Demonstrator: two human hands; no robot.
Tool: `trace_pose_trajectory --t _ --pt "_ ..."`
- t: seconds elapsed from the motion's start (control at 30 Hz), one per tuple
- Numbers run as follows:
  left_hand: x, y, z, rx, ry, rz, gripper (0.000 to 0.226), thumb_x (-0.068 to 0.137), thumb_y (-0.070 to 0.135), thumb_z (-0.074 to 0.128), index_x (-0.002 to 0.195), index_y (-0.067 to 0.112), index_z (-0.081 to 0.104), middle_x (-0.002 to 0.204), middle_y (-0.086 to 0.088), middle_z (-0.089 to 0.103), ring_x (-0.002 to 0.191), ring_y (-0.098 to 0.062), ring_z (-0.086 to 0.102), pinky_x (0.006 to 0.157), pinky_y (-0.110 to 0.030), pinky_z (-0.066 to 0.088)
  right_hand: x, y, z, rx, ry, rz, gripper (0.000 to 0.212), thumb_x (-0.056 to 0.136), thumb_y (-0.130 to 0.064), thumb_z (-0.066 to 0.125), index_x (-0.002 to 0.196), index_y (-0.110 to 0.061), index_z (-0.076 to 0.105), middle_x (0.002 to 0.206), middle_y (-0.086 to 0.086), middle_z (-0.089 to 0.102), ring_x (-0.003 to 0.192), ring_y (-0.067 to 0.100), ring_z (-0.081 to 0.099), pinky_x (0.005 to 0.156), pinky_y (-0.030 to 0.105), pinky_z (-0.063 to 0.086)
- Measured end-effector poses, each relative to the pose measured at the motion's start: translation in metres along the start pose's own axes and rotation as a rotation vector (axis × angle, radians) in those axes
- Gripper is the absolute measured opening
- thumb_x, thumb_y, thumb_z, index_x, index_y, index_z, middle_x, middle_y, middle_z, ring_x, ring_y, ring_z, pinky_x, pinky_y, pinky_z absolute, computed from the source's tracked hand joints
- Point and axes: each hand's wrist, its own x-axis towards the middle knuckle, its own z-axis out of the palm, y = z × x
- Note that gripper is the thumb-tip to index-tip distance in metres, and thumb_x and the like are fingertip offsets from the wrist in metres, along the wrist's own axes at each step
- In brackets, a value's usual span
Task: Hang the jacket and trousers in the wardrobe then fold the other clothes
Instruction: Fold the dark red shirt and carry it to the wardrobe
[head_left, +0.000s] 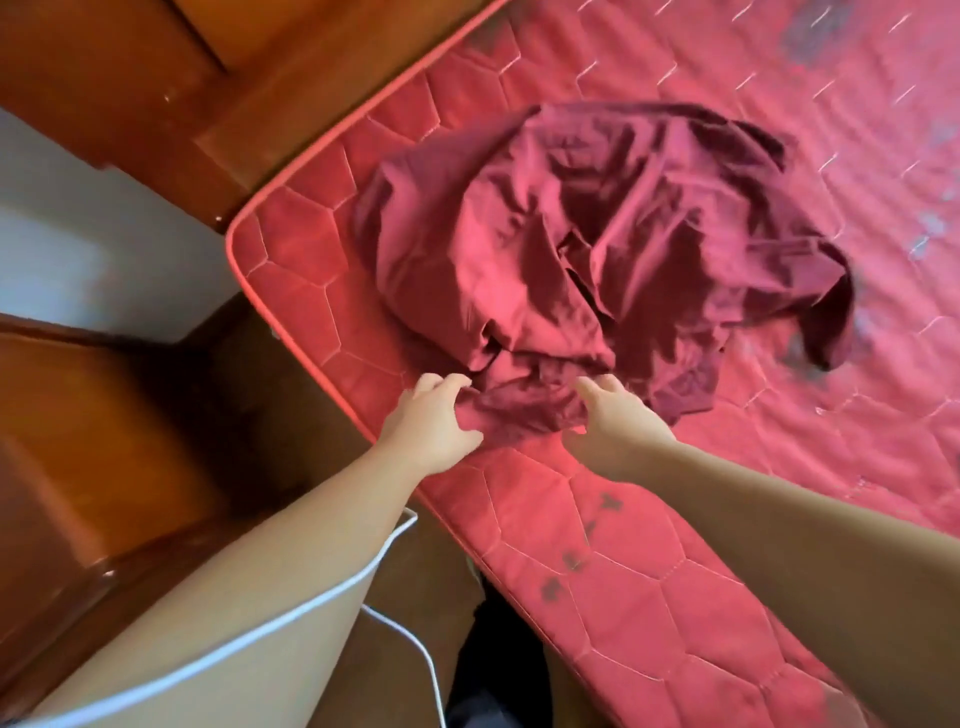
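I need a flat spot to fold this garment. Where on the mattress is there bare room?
Bare mattress lies along the near edge, below the hands, and to the far right beyond the maroon garment. The corner by the wooden furniture is crowded: the garment covers it. Left hand grips its hem; right hand reaches for it.

Garment type: your maroon garment (571, 249) lies bunched near the mattress (779, 467) corner, motion-blurred, sleeves or legs not distinguishable | Your left hand (431, 421): fingertips buried in the near hem | Mattress: cut off by top, right, bottom edges | Your white cable (410, 639): both ends run out of frame
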Motion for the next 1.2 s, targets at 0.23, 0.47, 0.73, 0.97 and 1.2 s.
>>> trace_pose_trajectory --t 0.23,0.47,0.73,0.97,1.2 --pt "0.024 -0.02 0.046 0.119 0.251 0.219 0.047 0.08 0.025 0.067 0.125 0.036 0.054 0.12 0.005 0.05 0.106 -0.025 0.05 0.09 -0.039 0.039 0.044 0.015 0.062 -0.203 0.405 -0.098 0.025 0.09 -0.031 0.059 0.114 -0.027 0.062 0.116 0.004 0.05 0.108 0.03 0.046 0.089 0.043 0.032" --pt "0.012 -0.006 0.013 0.045 0.475 0.283 0.019 0.088 0.03 0.064 0.103 0.027 0.075 0.114 0.012 0.063 0.117 -0.023 0.045 0.09 -0.036 0.027 0.019 0.029 0.032 0.105 0.591 -0.23 0.023 0.099 -0.03 0.039 0.084 -0.016 0.047 0.065 0.007 0.06 0.071 0.039 0.054 0.082 0.041 0.037" --pt "-0.088 0.126 -0.115 -0.193 0.306 0.38 0.021 0.096 0.015 0.05 0.101 0.014 0.07 0.088 0.0 0.069 0.086 -0.022 0.058 0.077 -0.032 0.042 -0.116 0.052 -0.102 0.279 0.642 -0.256 0.037 0.088 -0.053 0.055 0.078 -0.018 0.051 0.06 -0.001 0.056 0.064 0.026 0.052 0.062 0.037 0.046" --pt "-0.262 0.311 -0.202 -0.277 0.405 0.645 0.022 0.1 0.02 0.052 0.103 0.012 0.072 0.101 -0.001 0.072 0.091 -0.01 0.058 0.077 -0.024 0.043 -0.325 0.13 -0.237 0.161 0.891 -0.22 0.032 0.085 -0.039 0.063 0.069 -0.02 0.044 0.06 -0.005 0.049 0.065 0.026 0.046 0.061 0.036 0.045" --pt "-0.415 0.471 -0.234 -0.502 0.379 0.902 0.026 0.098 0.028 0.055 0.078 0.024 0.071 0.077 0.011 0.069 0.079 -0.01 0.061 0.073 -0.025 0.047 -0.519 0.215 -0.328 0.288 1.264 -0.098 0.024 0.081 -0.03 0.071 0.066 -0.013 0.062 0.051 -0.003 0.05 0.058 0.019 0.048 0.059 0.034 0.042"
